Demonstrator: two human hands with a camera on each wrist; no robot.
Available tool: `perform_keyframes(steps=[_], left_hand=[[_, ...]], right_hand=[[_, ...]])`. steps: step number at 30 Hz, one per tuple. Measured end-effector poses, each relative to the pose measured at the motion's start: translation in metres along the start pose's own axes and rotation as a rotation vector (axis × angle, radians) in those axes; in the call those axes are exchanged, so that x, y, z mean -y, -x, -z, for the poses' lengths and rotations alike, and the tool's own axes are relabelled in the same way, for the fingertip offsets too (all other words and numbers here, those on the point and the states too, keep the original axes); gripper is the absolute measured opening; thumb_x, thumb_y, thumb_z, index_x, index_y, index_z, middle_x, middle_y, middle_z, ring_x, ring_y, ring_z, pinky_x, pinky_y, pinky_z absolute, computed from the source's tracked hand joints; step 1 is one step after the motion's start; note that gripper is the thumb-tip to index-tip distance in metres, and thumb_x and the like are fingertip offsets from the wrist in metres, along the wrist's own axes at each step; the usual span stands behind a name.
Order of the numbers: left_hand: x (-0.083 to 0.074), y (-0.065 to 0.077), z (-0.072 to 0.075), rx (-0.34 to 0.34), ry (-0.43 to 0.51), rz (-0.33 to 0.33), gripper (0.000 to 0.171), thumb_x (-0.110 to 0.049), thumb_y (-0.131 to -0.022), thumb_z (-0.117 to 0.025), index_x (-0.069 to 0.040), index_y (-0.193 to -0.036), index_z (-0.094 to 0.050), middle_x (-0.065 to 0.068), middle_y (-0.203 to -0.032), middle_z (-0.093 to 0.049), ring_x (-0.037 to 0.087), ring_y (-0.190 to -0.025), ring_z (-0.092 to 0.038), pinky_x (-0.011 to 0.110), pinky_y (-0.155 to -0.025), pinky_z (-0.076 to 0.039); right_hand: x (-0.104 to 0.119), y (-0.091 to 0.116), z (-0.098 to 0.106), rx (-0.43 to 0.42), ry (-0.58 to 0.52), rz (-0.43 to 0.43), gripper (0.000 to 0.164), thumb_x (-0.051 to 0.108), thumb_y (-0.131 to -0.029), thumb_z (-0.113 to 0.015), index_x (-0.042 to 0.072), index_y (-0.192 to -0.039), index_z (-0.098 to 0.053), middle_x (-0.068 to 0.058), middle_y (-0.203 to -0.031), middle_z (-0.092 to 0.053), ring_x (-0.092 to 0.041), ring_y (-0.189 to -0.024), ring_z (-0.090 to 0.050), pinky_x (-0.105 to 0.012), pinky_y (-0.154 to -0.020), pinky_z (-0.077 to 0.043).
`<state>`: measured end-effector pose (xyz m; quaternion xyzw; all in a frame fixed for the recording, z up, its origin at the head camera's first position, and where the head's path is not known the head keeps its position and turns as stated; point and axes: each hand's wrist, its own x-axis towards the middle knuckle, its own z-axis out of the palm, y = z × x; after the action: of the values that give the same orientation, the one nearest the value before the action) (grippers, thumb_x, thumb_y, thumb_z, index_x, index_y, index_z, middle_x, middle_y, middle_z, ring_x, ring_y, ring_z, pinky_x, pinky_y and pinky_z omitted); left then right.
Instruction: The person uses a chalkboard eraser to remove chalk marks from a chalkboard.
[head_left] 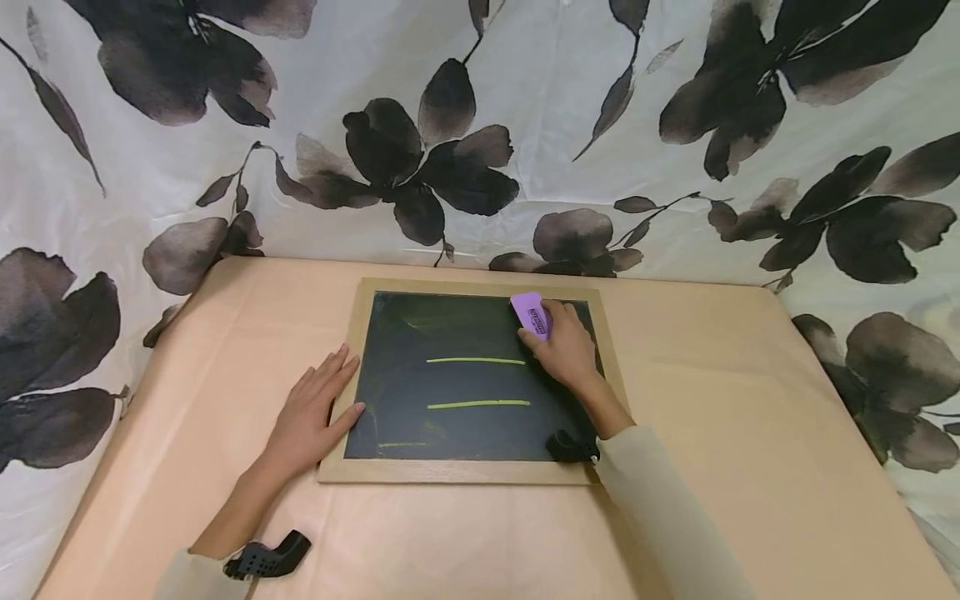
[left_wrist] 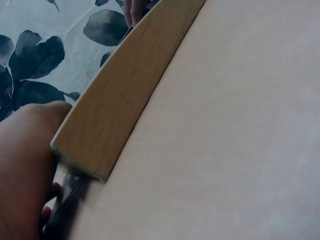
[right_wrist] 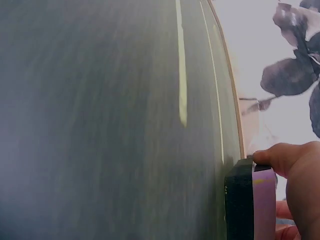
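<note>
A chalkboard with a pale wooden frame lies on the table. Two yellow chalk lines run across its middle, an upper line and a lower line. My right hand grips a purple chalkboard eraser near the board's upper right corner. In the right wrist view, the black felt side of the eraser faces the board, with the thumb at its end. My left hand lies with fingers extended along the left side of the frame, thumb reaching over the frame onto the board's edge.
A fainter yellow line and chalk smudges mark the board's lower left. The table has a peach-coloured cover. Behind it hangs a white cloth with dark flowers. Each wrist bears a black camera, including the left one.
</note>
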<state>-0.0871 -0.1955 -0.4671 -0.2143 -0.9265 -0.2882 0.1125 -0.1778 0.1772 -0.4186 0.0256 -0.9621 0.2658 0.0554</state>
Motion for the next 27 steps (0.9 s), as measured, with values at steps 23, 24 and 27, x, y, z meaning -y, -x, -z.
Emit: perform_keyframes(steps=[23, 24, 27], left_hand=[[0.002, 0.001, -0.001, -0.007, 0.008, 0.007, 0.065, -0.028, -0.090, -0.065, -0.006, -0.146, -0.040, 0.015, -0.153, -0.029, 0.036, -0.139, -0.027, 0.053, -0.112, -0.017], [0.002, 0.001, -0.001, -0.009, 0.007, 0.003, 0.065, -0.028, -0.090, -0.065, -0.006, -0.146, -0.040, 0.016, -0.153, -0.030, 0.036, -0.139, -0.027, 0.053, -0.112, -0.017], [0.002, 0.000, -0.001, -0.015, 0.006, -0.008, 0.064, -0.027, -0.090, -0.065, -0.005, -0.146, -0.040, 0.017, -0.152, -0.030, 0.037, -0.138, -0.028, 0.054, -0.111, -0.018]], right_hand=[[0.038, -0.015, -0.024, 0.057, 0.005, 0.068, 0.066, 0.040, -0.086, -0.068, 0.005, -0.138, -0.048, -0.014, -0.113, -0.054, -0.027, -0.085, -0.054, -0.044, -0.071, -0.047], [0.039, -0.016, -0.025, 0.058, 0.004, 0.067, 0.066, 0.040, -0.086, -0.068, 0.006, -0.138, -0.049, -0.014, -0.112, -0.054, -0.027, -0.084, -0.054, -0.044, -0.071, -0.047], [0.043, -0.017, -0.028, 0.058, 0.002, 0.071, 0.066, 0.041, -0.086, -0.068, 0.006, -0.138, -0.049, -0.013, -0.110, -0.054, -0.026, -0.084, -0.054, -0.043, -0.070, -0.046]])
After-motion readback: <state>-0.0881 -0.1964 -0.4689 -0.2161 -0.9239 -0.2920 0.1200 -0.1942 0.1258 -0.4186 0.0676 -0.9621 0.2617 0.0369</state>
